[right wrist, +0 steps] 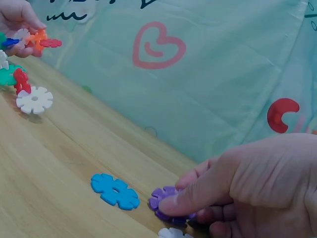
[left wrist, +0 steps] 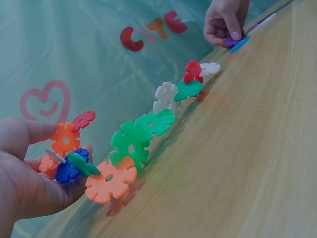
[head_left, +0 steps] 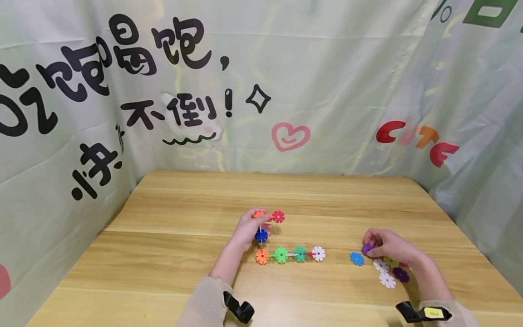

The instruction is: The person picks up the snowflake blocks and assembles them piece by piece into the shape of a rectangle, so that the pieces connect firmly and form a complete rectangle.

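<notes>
My left hand (head_left: pixel 247 230) grips one end of a chain of interlocked plastic snowflake discs, near an orange disc (left wrist: pixel 65 139). A red disc (head_left: pixel 278 216) sticks out past the fingertips, and a blue disc (head_left: pixel 261 235) sits below them. From the lower orange disc (head_left: pixel 262 256) the chain runs right through green discs (head_left: pixel 281 255) to a white disc (head_left: pixel 318 254), bending at a corner. On the right, my right hand (head_left: pixel 386 244) pinches a purple disc (right wrist: pixel 171 204) between thumb and fingers, beside a loose blue disc (right wrist: pixel 115 191).
Around the right hand lie more loose discs: white ones (head_left: pixel 387 280), a dark purple one (head_left: pixel 401 274) and a yellow-green one (head_left: pixel 391 262), partly hidden by the hand. A printed cloth (head_left: pixel 327 91) hangs behind the wooden table (head_left: pixel 184 195).
</notes>
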`<state>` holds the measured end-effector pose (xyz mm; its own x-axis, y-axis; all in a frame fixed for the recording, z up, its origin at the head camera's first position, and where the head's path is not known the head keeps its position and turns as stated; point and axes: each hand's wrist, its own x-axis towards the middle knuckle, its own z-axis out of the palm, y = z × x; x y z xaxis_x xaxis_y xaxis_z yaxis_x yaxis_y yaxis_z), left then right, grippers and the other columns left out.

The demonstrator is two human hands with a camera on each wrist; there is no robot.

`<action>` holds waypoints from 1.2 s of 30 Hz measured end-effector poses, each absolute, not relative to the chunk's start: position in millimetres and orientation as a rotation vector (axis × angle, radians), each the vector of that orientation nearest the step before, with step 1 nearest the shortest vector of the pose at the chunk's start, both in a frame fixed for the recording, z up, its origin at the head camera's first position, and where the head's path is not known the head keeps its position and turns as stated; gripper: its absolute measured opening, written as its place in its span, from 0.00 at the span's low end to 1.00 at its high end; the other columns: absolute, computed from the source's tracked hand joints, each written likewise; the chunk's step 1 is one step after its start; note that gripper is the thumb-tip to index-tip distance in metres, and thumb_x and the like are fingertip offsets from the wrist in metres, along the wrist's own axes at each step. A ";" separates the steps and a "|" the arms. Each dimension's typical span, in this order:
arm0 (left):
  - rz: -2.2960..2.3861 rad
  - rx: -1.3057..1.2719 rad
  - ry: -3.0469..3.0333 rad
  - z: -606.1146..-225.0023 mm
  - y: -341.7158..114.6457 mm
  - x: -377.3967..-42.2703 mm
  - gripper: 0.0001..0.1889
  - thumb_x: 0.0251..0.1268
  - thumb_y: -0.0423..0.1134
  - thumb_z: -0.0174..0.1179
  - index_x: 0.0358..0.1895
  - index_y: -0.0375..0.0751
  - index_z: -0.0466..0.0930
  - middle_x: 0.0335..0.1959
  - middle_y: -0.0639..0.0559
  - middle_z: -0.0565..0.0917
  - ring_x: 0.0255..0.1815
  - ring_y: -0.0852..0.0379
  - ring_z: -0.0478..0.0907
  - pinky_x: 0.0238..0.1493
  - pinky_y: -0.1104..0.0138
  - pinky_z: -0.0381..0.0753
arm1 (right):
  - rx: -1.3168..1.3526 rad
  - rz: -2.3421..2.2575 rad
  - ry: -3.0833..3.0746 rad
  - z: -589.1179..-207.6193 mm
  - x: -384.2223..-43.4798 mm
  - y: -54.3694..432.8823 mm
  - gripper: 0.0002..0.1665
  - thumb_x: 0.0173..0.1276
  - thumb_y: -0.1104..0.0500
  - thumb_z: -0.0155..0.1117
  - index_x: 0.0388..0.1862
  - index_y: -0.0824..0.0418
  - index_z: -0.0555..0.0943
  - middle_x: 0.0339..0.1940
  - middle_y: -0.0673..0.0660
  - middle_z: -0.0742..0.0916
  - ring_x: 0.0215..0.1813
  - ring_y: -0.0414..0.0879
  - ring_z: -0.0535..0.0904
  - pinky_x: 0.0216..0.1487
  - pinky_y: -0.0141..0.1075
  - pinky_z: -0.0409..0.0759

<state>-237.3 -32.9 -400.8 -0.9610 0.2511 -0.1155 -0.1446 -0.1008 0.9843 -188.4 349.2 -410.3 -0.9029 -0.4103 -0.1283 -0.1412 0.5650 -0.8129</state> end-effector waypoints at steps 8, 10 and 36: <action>2.170 0.104 1.887 -422.1 -31.3 -252.2 0.21 0.68 0.36 0.53 0.59 0.26 0.65 0.46 0.38 0.78 0.43 0.41 0.80 0.39 0.59 0.82 | -0.366 -1.237 2.569 -412.3 -190.0 348.5 0.09 0.63 0.66 0.60 0.40 0.70 0.74 0.29 0.57 0.78 0.30 0.43 0.72 0.29 0.32 0.75; 2.174 0.102 1.886 -423.7 -30.8 -252.8 0.21 0.67 0.37 0.54 0.58 0.27 0.65 0.45 0.39 0.78 0.41 0.43 0.80 0.38 0.60 0.82 | -0.340 -1.220 2.596 -412.1 -190.2 348.1 0.10 0.64 0.65 0.59 0.42 0.69 0.75 0.30 0.57 0.79 0.30 0.43 0.73 0.29 0.33 0.75; 2.179 0.119 1.875 -423.7 -29.9 -250.7 0.20 0.68 0.37 0.54 0.57 0.27 0.66 0.44 0.38 0.78 0.36 0.50 0.82 0.37 0.62 0.82 | -0.145 -1.767 2.427 -396.3 -222.5 277.7 0.23 0.72 0.53 0.53 0.49 0.76 0.72 0.34 0.63 0.82 0.32 0.47 0.80 0.31 0.37 0.81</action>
<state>-250.7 -29.9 -423.7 -0.9618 0.2511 -0.1088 -0.1450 -0.1306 0.9808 -222.5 277.7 -396.3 -0.9861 -0.1574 -0.0528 0.0019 0.3075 -0.9516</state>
